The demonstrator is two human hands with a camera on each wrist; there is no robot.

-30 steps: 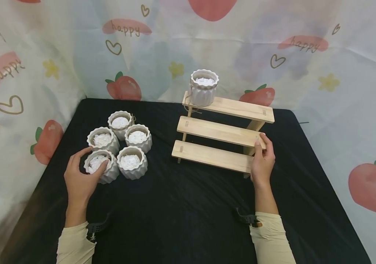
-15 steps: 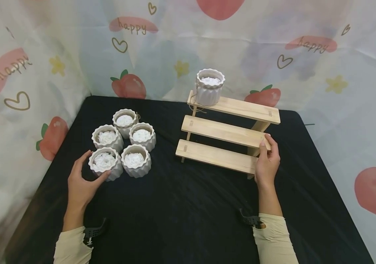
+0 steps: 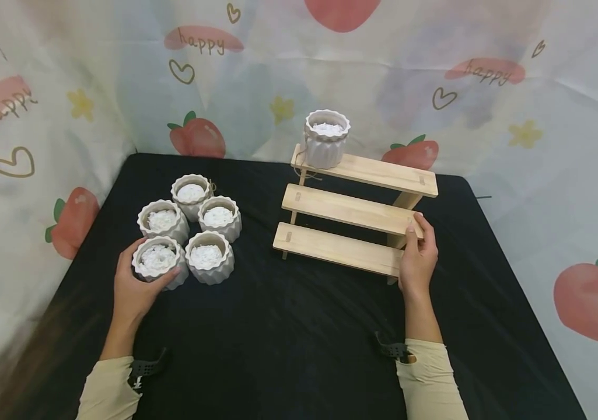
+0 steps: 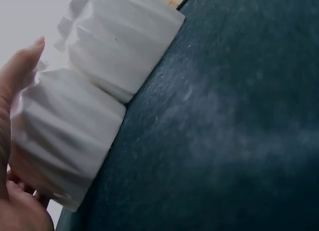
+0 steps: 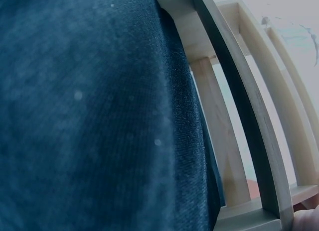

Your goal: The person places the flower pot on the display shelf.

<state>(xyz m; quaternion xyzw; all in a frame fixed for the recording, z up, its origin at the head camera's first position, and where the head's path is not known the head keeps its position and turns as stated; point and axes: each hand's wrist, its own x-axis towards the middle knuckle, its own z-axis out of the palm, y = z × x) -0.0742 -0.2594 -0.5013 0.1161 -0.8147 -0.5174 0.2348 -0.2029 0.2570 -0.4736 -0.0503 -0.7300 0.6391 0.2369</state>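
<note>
On the left of the black-covered table, my left hand [image 3: 133,291] holds the front-left white ribbed flower pot [image 3: 181,277], thumb along its near side and fingers around its left side. In the left wrist view this flower pot [image 4: 70,126] stands on the cloth against another pot [image 4: 119,42]. My right hand [image 3: 418,262] grips the right end of the middle shelf of a three-tier wooden stand [image 3: 351,210]. At the lower right of the right wrist view, a bit of that hand [image 5: 306,220] shows at the stand's edge [image 5: 264,141].
Several matching pots, all with white filling, cluster beside the held one; the nearest is a pot [image 3: 212,274] to its right. One more pot [image 3: 325,151] tops the stand at its left end. A printed curtain [image 3: 246,87] hangs behind the black tablecloth [image 3: 277,350].
My left thumb has slid from over the pot's rim to its outer near side, and the hand has come in closer around it. The right hand stays on the stand.
</note>
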